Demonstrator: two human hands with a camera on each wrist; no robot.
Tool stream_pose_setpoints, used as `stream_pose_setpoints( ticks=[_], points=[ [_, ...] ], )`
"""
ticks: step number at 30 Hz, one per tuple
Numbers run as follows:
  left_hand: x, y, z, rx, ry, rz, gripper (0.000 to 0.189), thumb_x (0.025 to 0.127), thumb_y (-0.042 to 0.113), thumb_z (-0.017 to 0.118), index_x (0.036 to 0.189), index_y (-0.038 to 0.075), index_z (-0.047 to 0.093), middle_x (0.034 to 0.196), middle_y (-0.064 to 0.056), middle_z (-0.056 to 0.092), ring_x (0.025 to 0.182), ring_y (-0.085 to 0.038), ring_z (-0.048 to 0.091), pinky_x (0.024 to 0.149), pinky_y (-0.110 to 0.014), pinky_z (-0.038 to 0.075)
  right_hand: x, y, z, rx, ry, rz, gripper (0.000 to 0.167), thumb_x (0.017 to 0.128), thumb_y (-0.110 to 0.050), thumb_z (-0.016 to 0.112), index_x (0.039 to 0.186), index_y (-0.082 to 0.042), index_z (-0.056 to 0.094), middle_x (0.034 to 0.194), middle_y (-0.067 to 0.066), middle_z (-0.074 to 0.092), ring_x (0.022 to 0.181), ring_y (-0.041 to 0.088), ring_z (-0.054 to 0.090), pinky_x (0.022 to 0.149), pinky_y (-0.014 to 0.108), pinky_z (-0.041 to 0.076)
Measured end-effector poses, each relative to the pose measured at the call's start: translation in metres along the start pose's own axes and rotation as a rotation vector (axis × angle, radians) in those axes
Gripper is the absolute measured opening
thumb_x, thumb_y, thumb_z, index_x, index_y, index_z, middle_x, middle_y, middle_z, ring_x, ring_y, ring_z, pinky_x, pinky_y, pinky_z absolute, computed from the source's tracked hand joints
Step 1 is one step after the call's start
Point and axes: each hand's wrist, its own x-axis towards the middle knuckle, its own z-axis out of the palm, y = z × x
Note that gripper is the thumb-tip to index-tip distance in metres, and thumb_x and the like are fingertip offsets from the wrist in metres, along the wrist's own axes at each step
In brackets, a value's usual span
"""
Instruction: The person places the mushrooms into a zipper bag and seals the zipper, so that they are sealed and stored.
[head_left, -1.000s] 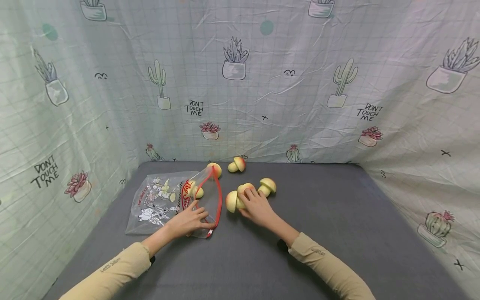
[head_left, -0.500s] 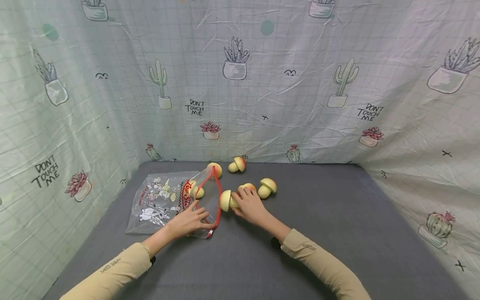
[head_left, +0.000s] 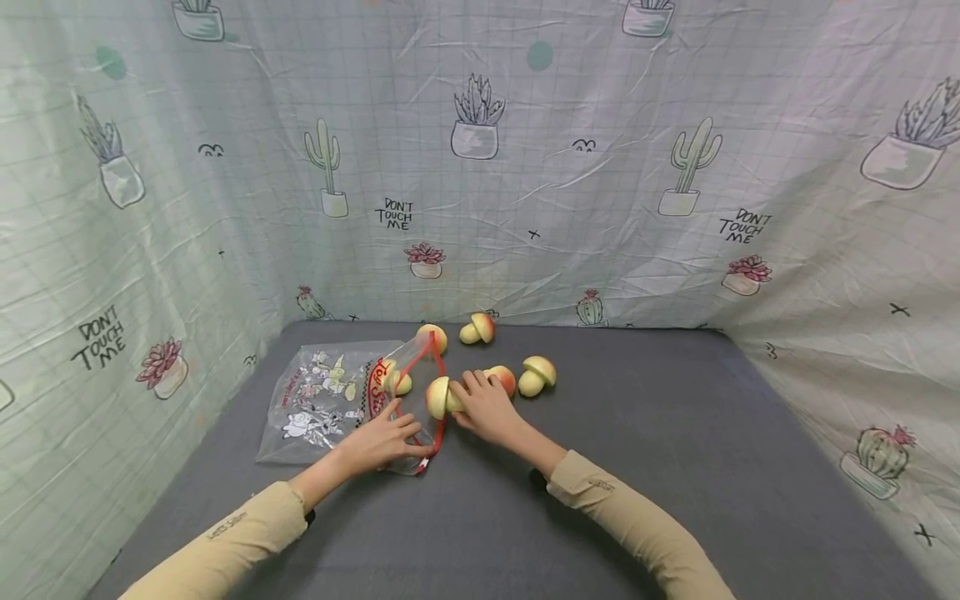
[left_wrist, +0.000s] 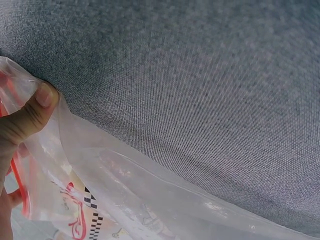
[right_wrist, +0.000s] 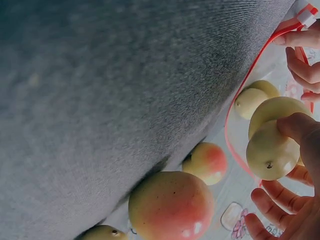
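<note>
My left hand (head_left: 381, 440) holds open the mouth of a clear plastic zip bag (head_left: 288, 433) with red trim and cartoon prints; in the left wrist view its thumb (left_wrist: 44, 95) presses on the plastic. My right hand (head_left: 491, 410) grips a yellow-green toy mushroom (head_left: 437, 398) by its stem, cap toward the bag, right at the red-edged opening. In the right wrist view this held mushroom (right_wrist: 272, 155) overlaps the opening. Another mushroom (right_wrist: 251, 102) lies inside the bag, just past the mouth.
Right of the bag, a red-tinged mushroom (head_left: 504, 380) sits partly behind my right hand, and a greenish one (head_left: 537, 377) beside it. At the back lie another mushroom (head_left: 480, 328) and a rounded one (head_left: 435, 337) by the bag's upper corner. A printed curtain (head_left: 525, 275) borders the grey table (head_left: 637, 467).
My right hand has moved left, carrying the mushroom away from the others to the bag's mouth. The left hand keeps its hold on the bag in nearly the same place.
</note>
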Motion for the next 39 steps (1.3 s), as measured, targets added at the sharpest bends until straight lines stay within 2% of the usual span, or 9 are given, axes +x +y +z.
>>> stream_pose_setpoints(
  ticks=[5,12,20,33,39],
  points=[
    [0.001,0.000,0.001,-0.001,0.001,0.001,0.070,0.057,0.025,0.081,0.117,0.043,0.050,0.091,0.005,0.055,0.091,-0.016,0.051,0.091,-0.054,0.041,0.004,-0.002,0.003,-0.002,0.008,-0.006,0.038,0.077,-0.040,0.063,0.105,-0.016,0.053,0.088,0.001,0.047,0.080,0.017,0.046,0.065,0.029,0.038],
    [0.001,0.000,0.002,0.003,0.008,0.001,0.069,0.057,0.026,0.080,0.116,0.043,0.050,0.090,0.005,0.054,0.091,-0.015,0.051,0.090,-0.053,0.041,0.010,-0.006,0.006,-0.009,-0.038,0.001,0.039,0.078,-0.041,0.061,0.108,-0.017,0.053,0.092,0.001,0.049,0.082,0.017,0.046,0.068,0.031,0.039],
    [0.000,0.000,0.000,-0.012,0.001,0.004,0.071,0.053,0.028,0.082,0.116,0.042,0.051,0.093,0.006,0.056,0.093,-0.016,0.052,0.091,-0.054,0.040,0.022,-0.011,0.013,-0.051,-0.073,0.024,0.037,0.079,-0.044,0.059,0.103,-0.017,0.052,0.095,0.001,0.050,0.084,0.017,0.047,0.070,0.031,0.039],
    [0.001,0.001,-0.001,-0.007,0.011,0.005,0.066,0.057,0.027,0.080,0.115,0.042,0.051,0.093,0.005,0.056,0.093,-0.017,0.053,0.090,-0.054,0.041,0.032,-0.019,0.022,-0.065,-0.109,0.051,0.038,0.078,-0.047,0.059,0.101,-0.017,0.053,0.095,0.000,0.051,0.085,0.017,0.048,0.070,0.032,0.040],
    [0.001,0.000,-0.001,-0.008,0.014,0.007,0.064,0.059,0.025,0.079,0.115,0.042,0.052,0.093,0.005,0.057,0.093,-0.017,0.053,0.090,-0.054,0.041,0.035,-0.022,0.024,-0.058,-0.163,0.070,0.040,0.078,-0.048,0.059,0.104,-0.018,0.052,0.098,-0.001,0.052,0.088,0.016,0.049,0.074,0.032,0.040]
  ],
)
